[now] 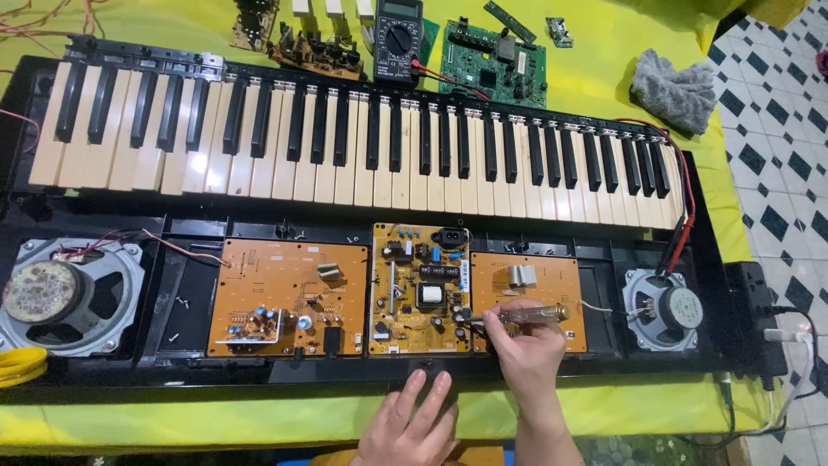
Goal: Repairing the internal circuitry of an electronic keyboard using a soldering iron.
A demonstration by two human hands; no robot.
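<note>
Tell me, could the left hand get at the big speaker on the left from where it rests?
Probably yes: the left hand lies flat at the keyboard's front edge, and nothing stands between it and the uncovered big speaker.

The left hand point(412, 423) is cut off at the wrist by the bottom edge. The right hand point(528, 345) covers part of the orange board point(517, 298) beneath it, and the screwdriver point(526, 314) tip is probably too small to tell. The big speaker point(60, 298) runs past the left edge.
</note>
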